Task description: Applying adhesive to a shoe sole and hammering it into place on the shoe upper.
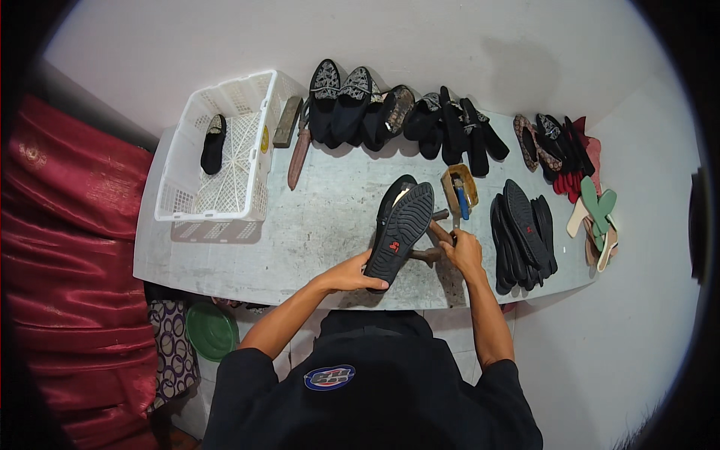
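Note:
A black flat shoe [401, 229] stands sole-up over a rusty iron stand [429, 253] near the table's front edge. My left hand [358, 273] grips the shoe's heel end from below. My right hand [461, 249] is closed around a brown wooden handle [442, 232] right beside the shoe; its head is hidden behind the shoe. A small wooden glue pot with a blue-handled brush [460, 191] sits just behind my right hand.
A white plastic crate [180, 199] holding one black shoe stands at the left of the grey table [315, 225]. Several black shoes line the back wall. A stack of black soles [521, 236] lies at right, coloured insoles [596, 214] beyond. Red cloth hangs left.

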Demonstrator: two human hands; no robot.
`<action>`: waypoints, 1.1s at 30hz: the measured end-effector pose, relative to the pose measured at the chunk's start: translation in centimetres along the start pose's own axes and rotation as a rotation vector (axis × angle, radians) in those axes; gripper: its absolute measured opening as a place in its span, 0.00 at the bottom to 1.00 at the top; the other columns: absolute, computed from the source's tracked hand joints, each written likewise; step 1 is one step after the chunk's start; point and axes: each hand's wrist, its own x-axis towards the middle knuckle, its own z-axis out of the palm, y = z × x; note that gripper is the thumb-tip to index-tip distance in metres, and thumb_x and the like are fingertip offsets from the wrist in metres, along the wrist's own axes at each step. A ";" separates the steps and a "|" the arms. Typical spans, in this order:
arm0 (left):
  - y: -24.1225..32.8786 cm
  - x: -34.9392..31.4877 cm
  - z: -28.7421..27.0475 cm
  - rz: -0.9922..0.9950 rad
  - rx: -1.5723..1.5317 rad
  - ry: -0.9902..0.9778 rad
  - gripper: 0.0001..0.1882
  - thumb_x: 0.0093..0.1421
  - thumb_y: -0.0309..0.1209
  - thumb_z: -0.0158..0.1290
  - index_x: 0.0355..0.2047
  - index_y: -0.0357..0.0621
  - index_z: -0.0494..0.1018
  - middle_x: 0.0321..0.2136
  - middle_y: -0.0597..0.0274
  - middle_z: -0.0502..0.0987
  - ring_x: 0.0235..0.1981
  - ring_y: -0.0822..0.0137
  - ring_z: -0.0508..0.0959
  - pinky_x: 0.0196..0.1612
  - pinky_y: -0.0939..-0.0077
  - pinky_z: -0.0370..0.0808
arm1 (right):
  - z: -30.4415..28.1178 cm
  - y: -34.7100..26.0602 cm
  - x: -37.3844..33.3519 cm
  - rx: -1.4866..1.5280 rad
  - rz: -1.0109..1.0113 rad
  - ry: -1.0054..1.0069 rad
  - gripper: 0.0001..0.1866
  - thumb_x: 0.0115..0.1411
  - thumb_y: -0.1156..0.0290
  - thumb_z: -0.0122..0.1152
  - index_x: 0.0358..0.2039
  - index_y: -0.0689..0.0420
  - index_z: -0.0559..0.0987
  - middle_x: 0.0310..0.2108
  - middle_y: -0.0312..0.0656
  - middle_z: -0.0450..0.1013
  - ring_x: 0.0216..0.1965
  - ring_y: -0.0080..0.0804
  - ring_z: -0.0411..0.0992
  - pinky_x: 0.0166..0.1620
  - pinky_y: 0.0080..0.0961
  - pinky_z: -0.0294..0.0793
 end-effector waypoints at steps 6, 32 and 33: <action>-1.6 0.2 0.3 -0.041 -0.036 -0.043 0.43 0.51 0.44 0.64 0.62 0.38 0.59 0.51 0.53 0.70 0.53 0.63 0.69 0.56 0.72 0.64 | 2.4 4.2 -0.9 0.214 -0.022 -0.086 0.16 0.49 0.71 0.66 0.38 0.63 0.76 0.34 0.56 0.76 0.39 0.55 0.74 0.43 0.42 0.73; -1.9 0.3 0.5 0.029 -0.166 -0.130 0.40 0.58 0.40 0.59 0.61 0.35 0.50 0.43 0.60 0.67 0.42 0.70 0.70 0.38 0.77 0.73 | -4.2 -12.7 9.6 0.480 -0.385 -0.325 0.23 0.58 0.49 0.58 0.38 0.58 0.80 0.35 0.51 0.78 0.39 0.44 0.76 0.43 0.34 0.72; -2.3 0.5 0.5 0.136 -0.151 -0.104 0.40 0.58 0.41 0.59 0.60 0.34 0.50 0.43 0.59 0.67 0.40 0.70 0.71 0.34 0.77 0.75 | -4.7 -13.5 9.7 0.401 -0.398 -0.287 0.24 0.56 0.48 0.60 0.36 0.59 0.81 0.33 0.51 0.78 0.37 0.45 0.77 0.42 0.34 0.72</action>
